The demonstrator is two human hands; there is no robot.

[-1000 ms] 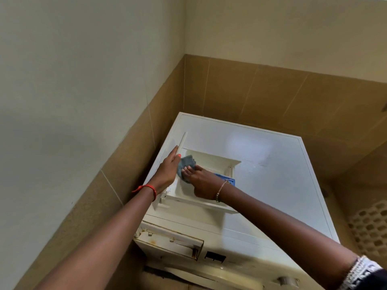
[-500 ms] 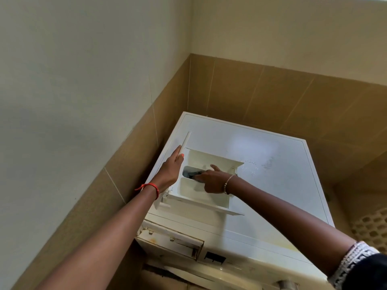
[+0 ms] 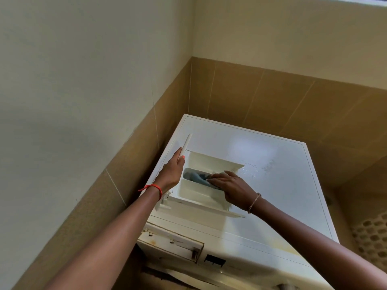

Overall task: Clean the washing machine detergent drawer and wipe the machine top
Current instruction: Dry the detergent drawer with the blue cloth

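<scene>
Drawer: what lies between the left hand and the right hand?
Head view: the drawer has a blue-grey cloth in its middle compartment. The right hand presses the cloth there; the left hand holds the drawer's front.

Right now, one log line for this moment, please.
left hand: holds white plastic detergent drawer | right hand: presses blue-grey cloth inside it
</scene>
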